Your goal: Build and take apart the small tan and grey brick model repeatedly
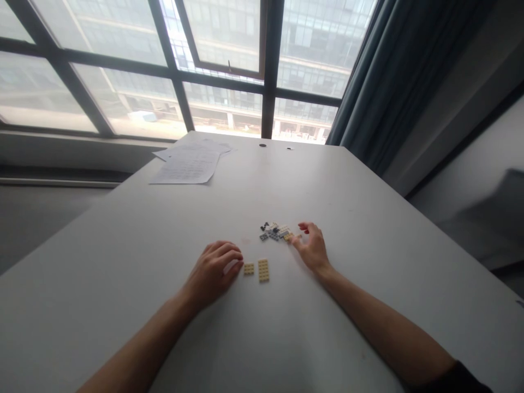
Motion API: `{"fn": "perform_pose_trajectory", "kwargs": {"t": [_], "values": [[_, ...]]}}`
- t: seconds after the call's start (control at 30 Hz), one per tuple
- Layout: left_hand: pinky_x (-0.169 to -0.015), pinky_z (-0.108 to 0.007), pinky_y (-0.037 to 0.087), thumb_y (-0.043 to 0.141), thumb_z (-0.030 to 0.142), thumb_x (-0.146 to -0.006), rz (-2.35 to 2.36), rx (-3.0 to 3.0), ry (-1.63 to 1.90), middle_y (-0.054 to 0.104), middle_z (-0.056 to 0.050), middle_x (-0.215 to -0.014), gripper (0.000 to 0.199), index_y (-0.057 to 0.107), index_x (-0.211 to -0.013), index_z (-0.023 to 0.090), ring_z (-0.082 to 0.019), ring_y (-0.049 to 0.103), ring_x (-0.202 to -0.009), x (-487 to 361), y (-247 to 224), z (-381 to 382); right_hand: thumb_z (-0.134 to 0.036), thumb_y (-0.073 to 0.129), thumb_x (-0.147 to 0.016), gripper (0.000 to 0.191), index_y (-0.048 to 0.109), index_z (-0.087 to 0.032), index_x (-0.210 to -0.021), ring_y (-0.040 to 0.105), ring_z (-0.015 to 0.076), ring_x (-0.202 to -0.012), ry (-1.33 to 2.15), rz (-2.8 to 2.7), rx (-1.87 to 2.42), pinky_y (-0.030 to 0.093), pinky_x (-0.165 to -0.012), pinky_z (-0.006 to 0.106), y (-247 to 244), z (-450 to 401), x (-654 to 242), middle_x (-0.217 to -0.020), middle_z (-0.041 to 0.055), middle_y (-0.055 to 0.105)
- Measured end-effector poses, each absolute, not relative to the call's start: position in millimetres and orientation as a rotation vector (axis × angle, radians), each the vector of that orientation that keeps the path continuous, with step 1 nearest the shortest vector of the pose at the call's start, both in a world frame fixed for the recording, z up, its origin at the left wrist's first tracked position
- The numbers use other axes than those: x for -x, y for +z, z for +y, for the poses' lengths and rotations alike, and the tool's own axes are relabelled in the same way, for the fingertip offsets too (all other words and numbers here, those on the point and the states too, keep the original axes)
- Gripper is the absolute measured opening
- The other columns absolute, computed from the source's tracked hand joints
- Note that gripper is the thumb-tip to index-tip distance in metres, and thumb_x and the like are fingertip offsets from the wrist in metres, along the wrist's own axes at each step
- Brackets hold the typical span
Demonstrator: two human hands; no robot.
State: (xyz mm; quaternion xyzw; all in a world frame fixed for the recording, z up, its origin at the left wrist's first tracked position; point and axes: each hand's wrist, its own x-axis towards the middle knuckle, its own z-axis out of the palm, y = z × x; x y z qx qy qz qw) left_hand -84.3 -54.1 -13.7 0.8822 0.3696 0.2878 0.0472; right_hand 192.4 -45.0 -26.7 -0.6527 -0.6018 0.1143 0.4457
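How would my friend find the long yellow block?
On the white table, find the pile of small bricks by the right hand. Nearer you, beside the left hand, lies a short yellow block. Right of it is the long yellow block, clearly longer.

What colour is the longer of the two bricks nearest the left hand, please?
The longer brick is pale yellow, clearest in the head view.
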Motion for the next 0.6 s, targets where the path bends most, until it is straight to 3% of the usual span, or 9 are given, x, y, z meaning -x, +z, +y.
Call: {"fn": "perform_pose_trajectory", "kwargs": {"t": [0.17, 0.4, 0.6], "values": [[-0.089, -0.035, 0.041, 0.052, 0.025, -0.086, 1.146, -2.685, 0.932, 0.068, -0.005, -0.095, 0.014, 0.065, -0.089, 0.020, -0.019, 0.057, -0.095, 85, -15, -54, -0.017, 0.060, -0.068, 0.038, 0.057, -0.018, -0.106, 0.053, 0.0249, -0.098, 0.266, -1.694, 1.739, 0.041, -0.089, 0.039, -16, -46, -200, -0.103, 0.0073, 0.063], [-0.089, -0.036, 0.041, 0.051, 0.025, -0.087, 1.144, -2.710, 0.907, 0.067, -0.006, -0.098, 0.016, 0.064, -0.095, 0.021, -0.021, 0.056, -0.099, 85, -17, -53, -0.040, 0.066, -0.072, 0.039, 0.058, -0.019, -0.105, 0.053, 0.0271, -0.094, 0.080, -1.796, 1.885, 0.041, -0.084, 0.040, -16, -47, -196, -0.097, 0.0083, 0.063], [-0.090, -0.037, 0.040, 0.051, 0.025, -0.087, 1.139, -2.713, 0.892, 0.067, -0.006, -0.099, 0.016, 0.063, -0.096, 0.020, -0.021, 0.056, -0.099, 86, -17, -53, -0.030, 0.064, -0.074, 0.029, 0.059, -0.019, -0.100, 0.053, 0.0261, -0.092, 0.047, -1.824, 1.852, 0.042, -0.084, 0.040, -21, -41, -192, -0.093, 0.0077, 0.063]]}}
